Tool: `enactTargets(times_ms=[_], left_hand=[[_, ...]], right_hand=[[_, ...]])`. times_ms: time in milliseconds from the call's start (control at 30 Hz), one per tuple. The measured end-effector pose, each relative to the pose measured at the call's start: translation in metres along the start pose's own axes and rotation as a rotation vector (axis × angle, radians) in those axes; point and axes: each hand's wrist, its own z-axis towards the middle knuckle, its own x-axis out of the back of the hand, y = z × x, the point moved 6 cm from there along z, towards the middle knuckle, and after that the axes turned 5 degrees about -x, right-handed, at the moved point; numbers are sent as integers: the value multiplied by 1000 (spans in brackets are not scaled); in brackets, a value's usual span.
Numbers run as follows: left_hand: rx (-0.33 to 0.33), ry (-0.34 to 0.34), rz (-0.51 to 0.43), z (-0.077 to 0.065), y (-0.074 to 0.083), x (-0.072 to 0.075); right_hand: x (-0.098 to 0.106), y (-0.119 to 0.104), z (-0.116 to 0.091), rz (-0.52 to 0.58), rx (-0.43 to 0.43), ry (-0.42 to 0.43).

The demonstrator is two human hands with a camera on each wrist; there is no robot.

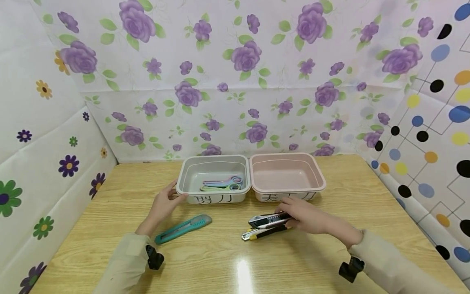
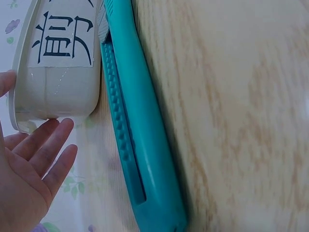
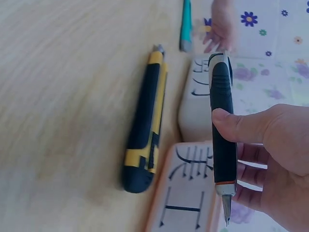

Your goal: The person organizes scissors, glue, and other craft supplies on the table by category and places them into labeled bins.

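Observation:
My right hand (image 1: 302,214) pinches a black and silver utility knife (image 3: 223,116), thumb on one side and fingers on the other; its blade tip points down in the right wrist view. Beneath it, a yellow and black utility knife (image 3: 144,121) lies on the table. My left hand (image 1: 163,206) rests at the front left corner of the pale grey bin (image 1: 211,198), thumb by the front rim and fairly straight fingers along the side. Closest to that hand on the table is a teal utility knife (image 2: 145,125).
Several pastel scissors (image 1: 222,183) lie inside the grey bin. Right beside it stands a pink bin (image 1: 286,190), its front label partly covered by my right hand. Both bins sit near the flowered backdrop (image 1: 220,81) on the wooden table (image 1: 205,265).

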Motion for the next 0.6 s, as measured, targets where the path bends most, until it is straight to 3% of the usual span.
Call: enactTargets(times_ms=[300, 600], left_hand=[[-6, 4, -7, 1, -1, -1], [-4, 1, 3, 0, -2, -1]], right_hand=[[18, 5, 4, -44, -13, 24], [35, 15, 8, -63, 13, 102]])
